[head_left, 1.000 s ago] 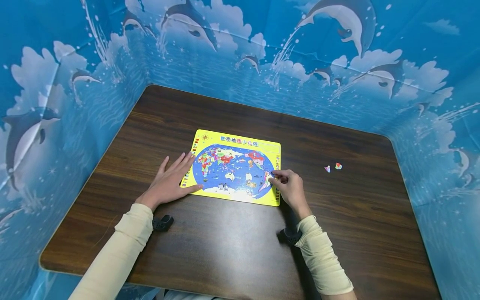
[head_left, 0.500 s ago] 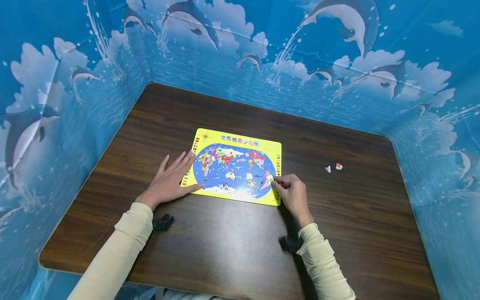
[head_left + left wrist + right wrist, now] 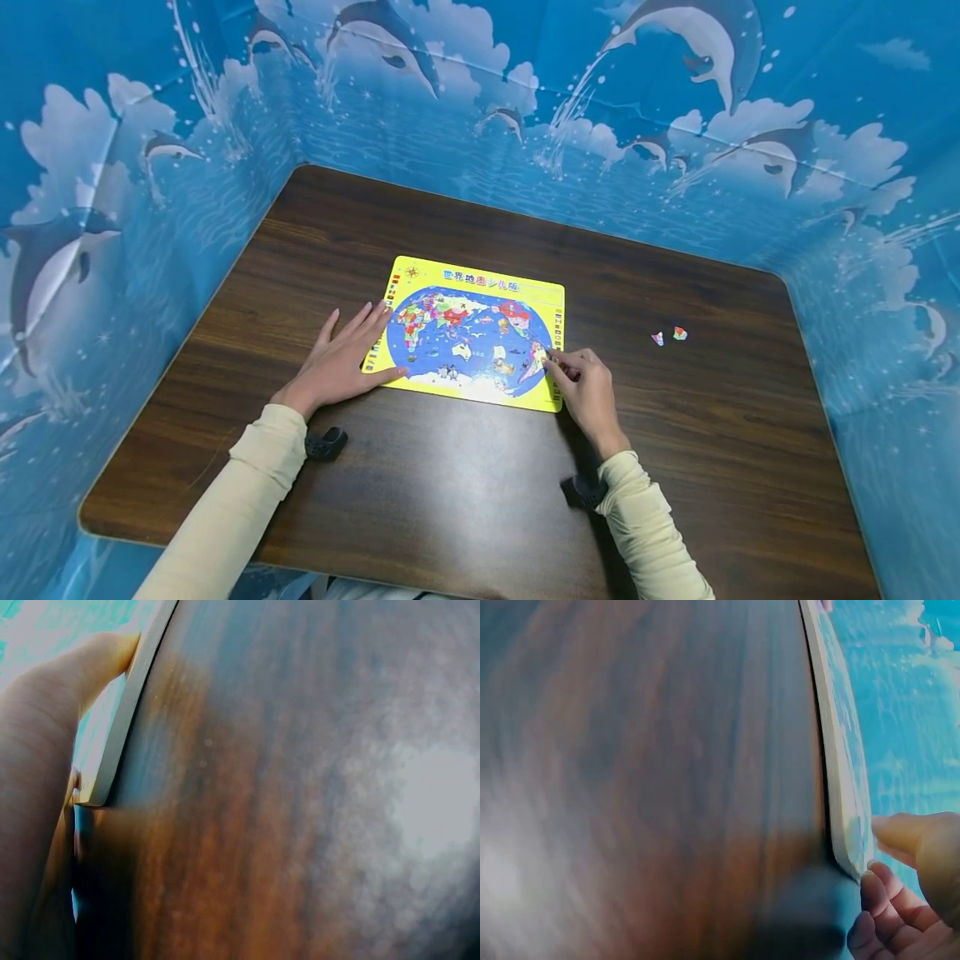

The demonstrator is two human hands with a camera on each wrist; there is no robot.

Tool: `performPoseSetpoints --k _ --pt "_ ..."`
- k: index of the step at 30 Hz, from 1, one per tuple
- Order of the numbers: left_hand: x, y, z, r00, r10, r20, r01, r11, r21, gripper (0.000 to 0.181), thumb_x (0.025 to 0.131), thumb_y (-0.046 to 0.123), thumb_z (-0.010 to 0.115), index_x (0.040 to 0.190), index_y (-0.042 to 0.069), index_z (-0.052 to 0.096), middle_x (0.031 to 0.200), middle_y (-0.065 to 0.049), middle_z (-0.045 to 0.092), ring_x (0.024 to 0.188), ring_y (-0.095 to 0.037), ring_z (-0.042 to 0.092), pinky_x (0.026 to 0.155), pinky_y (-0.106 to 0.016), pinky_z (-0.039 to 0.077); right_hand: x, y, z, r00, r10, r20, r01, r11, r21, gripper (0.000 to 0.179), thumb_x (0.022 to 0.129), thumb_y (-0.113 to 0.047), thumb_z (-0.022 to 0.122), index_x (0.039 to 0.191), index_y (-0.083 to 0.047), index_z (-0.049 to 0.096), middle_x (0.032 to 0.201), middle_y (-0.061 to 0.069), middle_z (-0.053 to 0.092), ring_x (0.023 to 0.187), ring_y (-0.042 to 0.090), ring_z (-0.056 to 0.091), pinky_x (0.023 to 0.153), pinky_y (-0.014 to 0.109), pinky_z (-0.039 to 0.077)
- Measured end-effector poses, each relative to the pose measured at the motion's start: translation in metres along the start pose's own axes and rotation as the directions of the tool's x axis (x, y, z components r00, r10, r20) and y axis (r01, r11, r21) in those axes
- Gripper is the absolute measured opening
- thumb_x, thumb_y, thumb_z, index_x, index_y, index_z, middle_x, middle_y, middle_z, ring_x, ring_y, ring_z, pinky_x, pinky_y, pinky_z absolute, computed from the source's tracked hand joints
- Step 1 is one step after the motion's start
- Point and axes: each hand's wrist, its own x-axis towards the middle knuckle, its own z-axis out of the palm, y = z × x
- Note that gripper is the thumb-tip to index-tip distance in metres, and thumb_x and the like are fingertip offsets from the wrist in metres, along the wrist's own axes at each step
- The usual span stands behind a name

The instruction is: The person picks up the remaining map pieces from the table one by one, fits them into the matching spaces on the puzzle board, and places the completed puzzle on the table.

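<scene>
A yellow-framed world map puzzle board (image 3: 442, 333) lies on the table. My left hand (image 3: 341, 358) rests over its left edge, fingers spread on the frame and thumb on the lower border. In the left wrist view, the thumb (image 3: 82, 671) lies over the board's edge. At the board's right side, my right hand (image 3: 588, 390) pinches a small puzzle piece at the South America area, thumb and index finger close together. The fingertips mostly hide this piece. The right wrist view shows the thumb (image 3: 904, 834) at the board's corner and the other fingers curled below it.
Two small loose puzzle pieces, a pinkish one (image 3: 657, 338) and a red-green one (image 3: 679, 333), lie to the right of the board. The dark wood table (image 3: 735, 433) is enclosed by blue dolphin-print cloth (image 3: 450, 150) at the back and sides.
My right hand has shifted slightly right and toward me, its fingertips staying at the map's right side. The left hand has kept its place on the board.
</scene>
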Motion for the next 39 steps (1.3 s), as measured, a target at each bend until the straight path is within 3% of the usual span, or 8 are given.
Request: performPoseSetpoints --k 5,9,11,14,19,27,34,39 --pt "0.001 0.002 -0.002 1.0 -0.001 -0.001 0.001 1.0 0.004 0.102 0.081 0.079 0.046 0.157 0.023 0.009 0.163 0.005 0.002 0.149 -0.018 -0.001 0.115 -0.053 -0.012 0.019 0.025 -0.033 0.984 0.08 -0.162 -0.082 0.997 -0.005 0.023 0.089 -0.016 0.072 0.109 -0.006 0.074 0.089 0.01 0.067 0.074 0.021 0.061 0.062 0.03 0.044" --pt "-0.001 0.001 -0.003 1.0 -0.007 -0.007 0.008 1.0 0.011 0.102 0.081 0.078 0.048 0.157 0.022 0.011 0.163 0.004 0.003 0.149 -0.02 0.001 0.115 -0.054 -0.012 0.039 0.06 -0.067 0.915 0.224 -0.335 -0.252 0.967 -0.043 0.023 0.087 -0.011 0.071 0.108 -0.002 0.073 0.097 0.017 0.07 0.083 0.029 0.065 0.073 0.036 0.045" --pt "-0.003 0.0 -0.004 1.0 -0.01 -0.01 0.01 1.0 0.014 0.102 0.081 0.078 0.049 0.157 0.021 0.012 0.163 0.003 0.004 0.149 -0.021 0.001 0.115 -0.054 -0.011 0.046 0.077 -0.083 0.876 0.304 -0.374 -0.34 0.94 -0.032 0.026 0.088 -0.011 0.07 0.112 0.0 0.071 0.102 0.02 0.07 0.092 0.034 0.065 0.08 0.042 0.046" --pt "-0.007 -0.003 -0.005 1.0 -0.006 -0.01 0.007 1.0 0.018 0.102 0.081 0.078 0.049 0.157 0.02 0.012 0.163 0.002 0.005 0.149 -0.022 0.002 0.114 -0.055 -0.012 0.05 0.097 -0.099 0.849 0.404 -0.341 -0.437 0.899 -0.024 0.036 0.089 -0.018 0.07 0.119 0.003 0.067 0.111 0.024 0.067 0.105 0.039 0.06 0.091 0.048 0.043" --pt "-0.012 -0.005 -0.003 1.0 0.004 -0.001 -0.004 1.0 0.014 0.103 0.081 0.078 0.047 0.157 0.02 0.011 0.163 0.002 0.004 0.149 -0.023 0.003 0.113 -0.057 -0.012 0.045 0.117 -0.104 0.853 0.48 -0.208 -0.503 0.861 -0.078 0.047 0.09 -0.026 0.07 0.122 0.007 0.063 0.118 0.026 0.064 0.117 0.042 0.054 0.1 0.05 0.04" --pt "-0.015 -0.002 0.0 1.0 0.006 0.007 -0.006 1.0 -0.004 0.102 0.081 0.077 0.049 0.157 0.019 0.013 0.163 0.001 0.005 0.149 -0.024 0.004 0.113 -0.058 -0.011 0.046 0.121 -0.103 0.782 0.567 -0.26 -0.584 0.812 0.013 0.037 0.088 -0.026 0.072 0.115 -0.001 0.071 0.116 0.022 0.066 0.119 0.038 0.052 0.1 0.047 0.039" --pt "-0.012 -0.002 -0.002 1.0 0.005 -0.01 -0.005 1.0 -0.005 0.102 0.081 0.077 0.049 0.157 0.019 0.014 0.163 0.001 0.006 0.149 -0.023 0.004 0.114 -0.058 -0.01 0.053 0.119 -0.11 0.747 0.615 -0.252 -0.614 0.784 0.092 0.034 0.086 -0.022 0.074 0.112 0.0 0.071 0.117 0.019 0.066 0.108 0.029 0.056 0.09 0.037 0.043" --pt "-0.008 -0.001 -0.005 1.0 0.007 -0.007 -0.007 1.0 -0.002 0.102 0.081 0.077 0.048 0.157 0.02 0.014 0.163 0.001 0.005 0.149 -0.023 0.003 0.114 -0.057 -0.011 0.054 0.121 -0.112 0.746 0.606 -0.278 -0.595 0.793 0.131 0.032 0.084 -0.018 0.076 0.11 -0.001 0.071 0.088 -0.001 0.069 0.084 0.009 0.056 0.075 0.021 0.04"
